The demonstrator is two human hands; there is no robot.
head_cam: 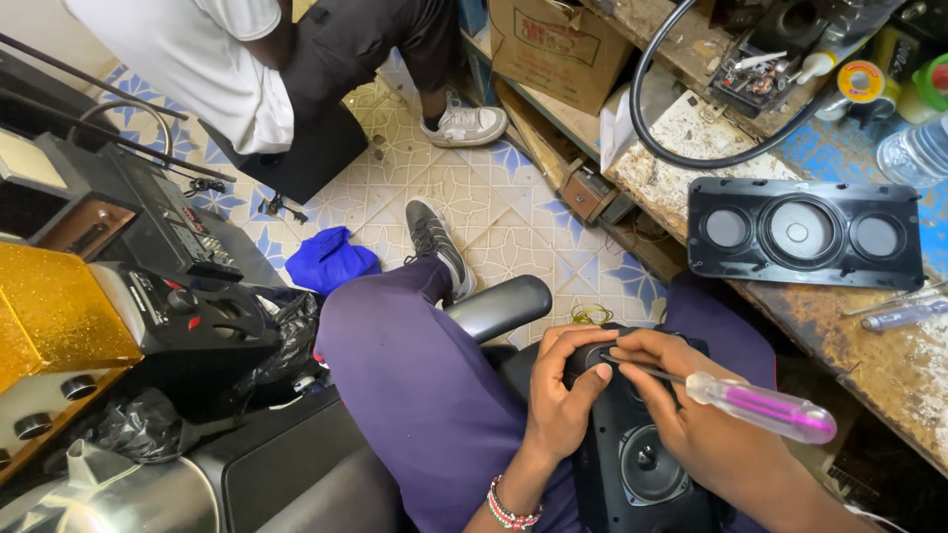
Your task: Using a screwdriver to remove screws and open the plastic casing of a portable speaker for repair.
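Black speaker point(642, 464) resting in the seated person's lap, cone upward; left hand point(565, 395) clasped around its upper end; right hand point(681, 410) gripping a screwdriver point(736, 398) with a clear pink handle, its tip set against the speaker's top edge; beyond, on the worn surface point(879, 355), a detached black speaker grille point(805, 234) lying flat; farther off, a blue cloth point(331, 260) on the tiled floor point(494, 212), near another person's shoe point(466, 124).

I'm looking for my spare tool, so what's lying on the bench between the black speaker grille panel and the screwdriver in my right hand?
In the head view, a second clear-handled screwdriver lies on the worn bench just below the grille panel, above the pink-handled screwdriver in the right hand.
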